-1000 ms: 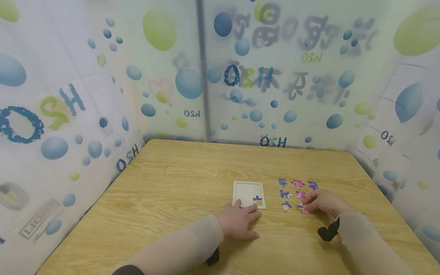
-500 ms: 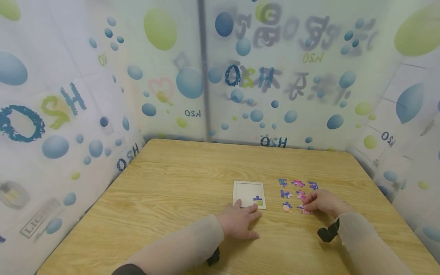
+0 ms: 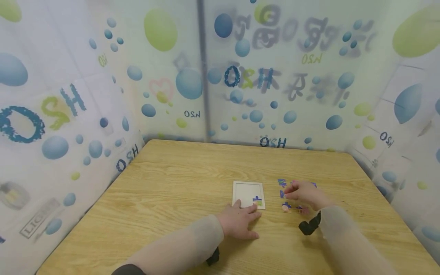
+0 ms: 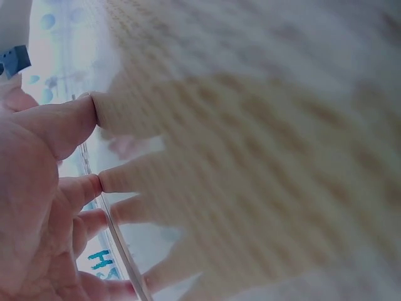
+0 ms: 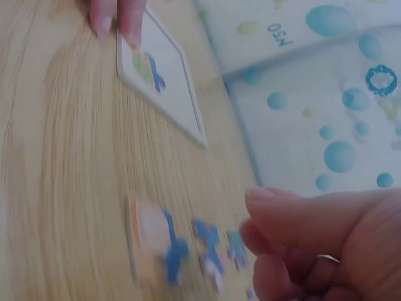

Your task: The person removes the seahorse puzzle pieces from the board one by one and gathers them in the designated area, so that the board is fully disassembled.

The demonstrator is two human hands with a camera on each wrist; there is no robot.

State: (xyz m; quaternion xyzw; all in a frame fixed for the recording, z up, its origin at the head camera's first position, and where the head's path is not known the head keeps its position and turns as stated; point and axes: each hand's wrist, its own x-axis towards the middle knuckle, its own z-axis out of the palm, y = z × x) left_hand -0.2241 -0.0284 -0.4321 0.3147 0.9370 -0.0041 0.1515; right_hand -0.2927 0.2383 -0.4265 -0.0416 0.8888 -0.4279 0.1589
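Observation:
My left hand (image 3: pixel 239 221) lies with spread fingers at the near edge of a small white puzzle frame (image 3: pixel 248 188), its fingertips on the rim. One purple and green jigsaw piece (image 3: pixel 257 201) sits in the frame's near right corner. My right hand (image 3: pixel 307 194) hovers over loose jigsaw pieces to the right, fingers loosely bent. In the right wrist view, no piece shows between its thumb (image 5: pixel 282 210) and fingers. An orange and blue piece (image 5: pixel 150 235) lies left of that hand. A pink piece (image 3: pixel 302 209) lies below it; the hand hides others partly.
A wood-grain table (image 3: pixel 185 172) extends around the frame and pieces. Printed curtains (image 3: pixel 165 76) surround it at the back and sides. Another piece (image 3: pixel 282 182) lies at the back left of the loose group.
My right hand has lifted off the near right pink piece and shifted left and away from me, over the middle of the loose pieces. My left hand has stayed at the frame.

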